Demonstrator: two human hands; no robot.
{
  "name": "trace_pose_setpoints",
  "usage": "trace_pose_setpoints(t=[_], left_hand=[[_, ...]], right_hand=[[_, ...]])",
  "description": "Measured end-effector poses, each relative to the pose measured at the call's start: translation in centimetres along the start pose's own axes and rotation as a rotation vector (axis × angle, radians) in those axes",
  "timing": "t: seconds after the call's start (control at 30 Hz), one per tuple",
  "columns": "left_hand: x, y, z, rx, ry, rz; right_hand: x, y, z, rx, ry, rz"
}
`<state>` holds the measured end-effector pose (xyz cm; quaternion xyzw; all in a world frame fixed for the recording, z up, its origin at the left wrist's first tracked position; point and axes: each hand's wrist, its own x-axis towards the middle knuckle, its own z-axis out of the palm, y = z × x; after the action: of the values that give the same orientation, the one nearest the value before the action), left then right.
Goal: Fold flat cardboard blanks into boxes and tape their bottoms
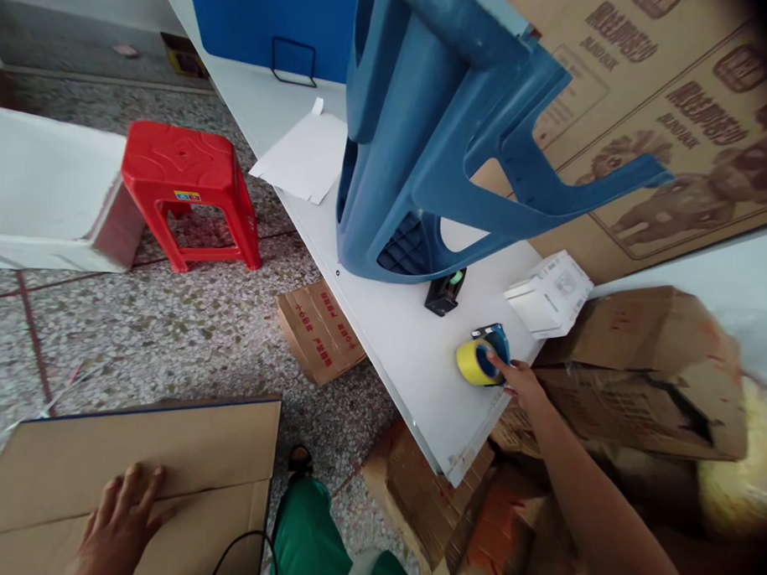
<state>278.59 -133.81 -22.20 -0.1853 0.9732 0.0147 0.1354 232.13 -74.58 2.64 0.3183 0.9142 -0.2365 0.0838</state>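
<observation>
Speckled grey stone floor (199, 331) filled the left half, and a long white bench (406, 347) ran across it from the far wall to its near corner. A big blue plastic chair (427, 130) lay tipped on the bench's middle, hiding the far end. A printed brown cardboard sheet (667, 96) leaned along the right edge. A flat brown cardboard box (164, 456) lay low on the left, cut off by the frame, and the left hand (120, 521) pressed on it, fingers spread flat, gripping nothing. A red plastic stool (183, 167) stood on the floor. Crushed brown cartons (645, 372) were heaped past the bench's right edge, with a blurred yellow patch beyond them too smeared to make out. The yellow tape roll in its blue dispenser (475, 362) sat near the bench's near corner. The right hand (523, 383) reached in, fingertips touching the dispenser, but I could not tell whether they had closed on it.
</observation>
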Motion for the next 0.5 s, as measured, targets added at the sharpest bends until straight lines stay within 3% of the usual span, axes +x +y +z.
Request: trace_pose_setpoints(t=[0.27, 0.37, 0.5], left_hand=[[-0.2, 0.0, 0.4, -0.021, 0.027, 0.013], [-0.3, 0.2, 0.2, -0.022, 0.020, -0.008], [0.1, 0.4, 0.0, -0.038, -0.032, -0.055]], right_hand=[[0.1, -1.3, 1.4, -0.018, -0.024, -0.003], [-2.1, -1.3, 1.1, -0.018, 0.018, -0.113], [-7.9, -2.6, 0.3, 0.042, -0.033, -0.369]])
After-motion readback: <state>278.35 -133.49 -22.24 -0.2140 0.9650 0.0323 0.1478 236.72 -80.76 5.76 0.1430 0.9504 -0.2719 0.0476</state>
